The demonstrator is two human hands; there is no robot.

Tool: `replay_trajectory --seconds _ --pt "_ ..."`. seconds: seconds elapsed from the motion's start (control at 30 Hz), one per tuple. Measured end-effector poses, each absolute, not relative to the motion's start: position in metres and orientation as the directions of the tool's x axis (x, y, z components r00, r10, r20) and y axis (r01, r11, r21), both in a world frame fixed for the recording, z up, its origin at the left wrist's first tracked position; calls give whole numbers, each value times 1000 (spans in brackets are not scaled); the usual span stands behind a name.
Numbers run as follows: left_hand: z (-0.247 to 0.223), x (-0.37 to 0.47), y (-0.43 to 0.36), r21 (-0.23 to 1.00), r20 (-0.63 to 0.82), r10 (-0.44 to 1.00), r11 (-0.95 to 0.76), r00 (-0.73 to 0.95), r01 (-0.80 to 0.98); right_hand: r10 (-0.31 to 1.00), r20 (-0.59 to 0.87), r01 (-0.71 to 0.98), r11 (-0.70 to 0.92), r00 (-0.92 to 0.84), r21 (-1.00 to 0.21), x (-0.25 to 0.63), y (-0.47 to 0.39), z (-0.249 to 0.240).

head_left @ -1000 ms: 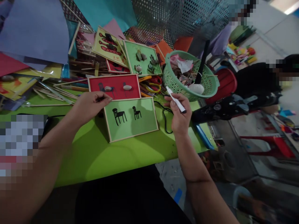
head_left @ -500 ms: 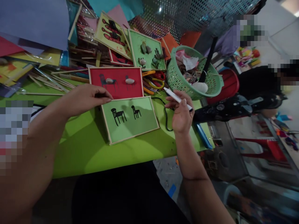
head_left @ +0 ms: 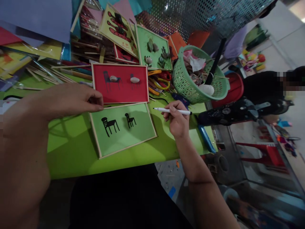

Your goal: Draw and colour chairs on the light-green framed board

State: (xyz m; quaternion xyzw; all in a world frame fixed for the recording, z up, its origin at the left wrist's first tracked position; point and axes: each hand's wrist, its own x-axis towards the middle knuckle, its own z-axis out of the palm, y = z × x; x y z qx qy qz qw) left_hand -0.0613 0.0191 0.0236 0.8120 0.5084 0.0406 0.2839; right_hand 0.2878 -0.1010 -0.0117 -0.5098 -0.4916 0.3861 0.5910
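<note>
A green framed picture (head_left: 124,136) with two black chair shapes lies on the lime-green table in front of me. My left hand (head_left: 89,98) is at its upper left corner, fingers closed together on the frame's edge. My right hand (head_left: 177,117) holds a white marker (head_left: 183,112) to the right of the picture, with the dark tip pointing left. Just behind the green picture is a red framed picture (head_left: 124,90) with two faded chair shapes and two pale stones on it.
Behind lie a yellow framed picture (head_left: 119,30), another green one with stones (head_left: 145,35), scissors (head_left: 159,84) and thin sticks (head_left: 47,76). A green basket (head_left: 200,92) of scraps stands at right. Beyond it, a person in dark clothing (head_left: 262,84) is near.
The green picture and my left hand have shifted left and slightly nearer to me. My right hand has moved left, and its marker now lies nearly level, its tip uncovered and pointing left.
</note>
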Motion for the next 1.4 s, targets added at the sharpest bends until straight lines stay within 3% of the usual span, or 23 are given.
replay_trajectory --seconds 0.07,0.1,0.23,0.47,0.73,0.93,1.1,1.4 --pt "28 -57 18 380 -346 823 -315 450 870 976 138 12 138 171 -990 283 -102 -13" --pt "29 -54 17 356 -340 826 -330 450 874 983 116 2 117 145 -993 281 -102 -14" --pt "21 -39 14 411 -167 790 -488 590 770 996 73 5 73 47 -997 275 -104 -18" --pt "-3 -15 1 434 -110 664 -637 739 637 988 104 10 103 113 -995 276 -104 -18" --pt "-5 -15 6 460 -54 677 -636 734 620 986 122 8 122 114 -993 277 -105 -16" --pt "-18 -18 14 441 11 690 -653 723 616 996 39 10 38 77 -999 276 -107 -20" --pt "-17 -10 9 442 -4 693 -645 721 623 1000 -27 106 -27 -4 -994 271 -109 -23" --pt "-16 -9 11 535 -20 714 -584 700 611 997 81 288 76 5 -955 261 -101 -27"
